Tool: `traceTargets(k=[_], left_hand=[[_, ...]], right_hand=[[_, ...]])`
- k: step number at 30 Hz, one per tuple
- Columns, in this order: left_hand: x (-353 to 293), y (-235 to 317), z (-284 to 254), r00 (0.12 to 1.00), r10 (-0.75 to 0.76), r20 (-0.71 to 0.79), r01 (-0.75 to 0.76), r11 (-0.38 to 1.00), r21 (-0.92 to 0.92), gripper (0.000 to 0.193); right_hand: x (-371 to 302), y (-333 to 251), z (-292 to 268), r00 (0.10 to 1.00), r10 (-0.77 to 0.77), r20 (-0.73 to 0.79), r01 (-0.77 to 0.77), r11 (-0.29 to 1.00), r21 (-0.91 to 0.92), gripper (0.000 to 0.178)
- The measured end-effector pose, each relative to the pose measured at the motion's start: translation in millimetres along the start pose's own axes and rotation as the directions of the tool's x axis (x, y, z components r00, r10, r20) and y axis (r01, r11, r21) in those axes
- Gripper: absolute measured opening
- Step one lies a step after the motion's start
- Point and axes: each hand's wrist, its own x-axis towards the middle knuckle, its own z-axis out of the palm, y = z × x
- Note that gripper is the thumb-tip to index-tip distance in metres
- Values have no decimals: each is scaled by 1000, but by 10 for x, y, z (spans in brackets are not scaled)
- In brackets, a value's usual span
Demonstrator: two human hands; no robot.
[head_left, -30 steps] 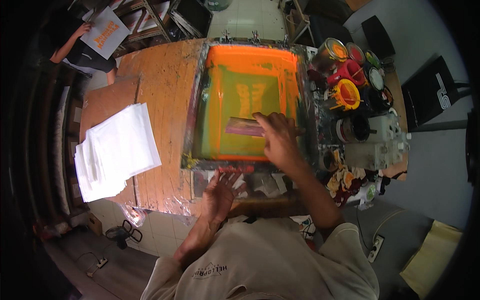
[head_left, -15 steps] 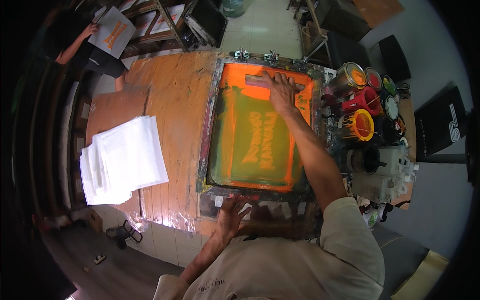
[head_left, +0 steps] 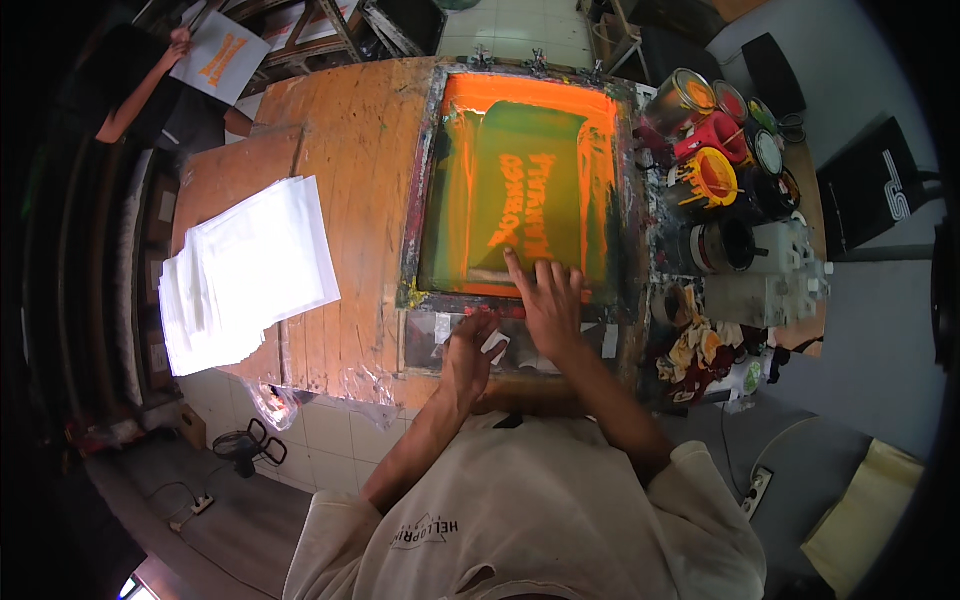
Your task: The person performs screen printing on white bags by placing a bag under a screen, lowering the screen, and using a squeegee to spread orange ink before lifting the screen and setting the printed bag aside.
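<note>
A screen printing frame (head_left: 412,215) lies on the wooden table in front of me. Its green mesh (head_left: 510,130) carries orange lettering, and orange ink (head_left: 530,90) lies thick along the far end and in streaks down both sides. At the mesh's near end, my right hand (head_left: 550,300) grips a squeegee (head_left: 488,277), fingers over its top; the hand hides the squeegee's right part. My left hand (head_left: 468,355) is at the frame's near rim, with thumb and fingers apart and nothing seen in it. Whether its fingertips touch the rim is unclear.
White sheets (head_left: 255,265) are stacked on the table's left. Ink cans (head_left: 710,178), a dark pot (head_left: 722,245), translucent containers (head_left: 765,295) and stained rags (head_left: 700,350) crowd the right. Metal hinge clamps (head_left: 537,62) hold the frame's far edge. Far left, another person holds a printed sheet (head_left: 220,58).
My right hand has drawn the squeegee from the frame's far end to its near end. My left hand stays by the near rim. The view has tilted nearer to my body.
</note>
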Motion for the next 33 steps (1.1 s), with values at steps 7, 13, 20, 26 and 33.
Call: traceTargets(k=[7, 13, 20, 26, 33], left_hand=[[105, -70, -43, 999, -6, -53, 4, 999, -31, 27], [96, -52, -70, 999, -16, -47, 13, 998, -68, 28], [74, 20, 46, 996, -55, -67, 52, 998, -41, 27], [4, 55, 117, 994, -57, -98, 53, 998, -43, 28], [11, 43, 50, 994, -58, -93, 52, 997, -61, 31]], right_hand=[[160, 223, 289, 1000, 12, -9, -11, 996, 87, 69], [51, 107, 409, 998, -15, -58, 16, 1000, 21, 73], [895, 567, 711, 991, 5, -132, 2, 999, 52, 73], [2110, 1192, 1012, 997, 57, -54, -59, 997, -45, 76], [2719, 1609, 1002, 987, 54, 153, -62, 997, 46, 76]])
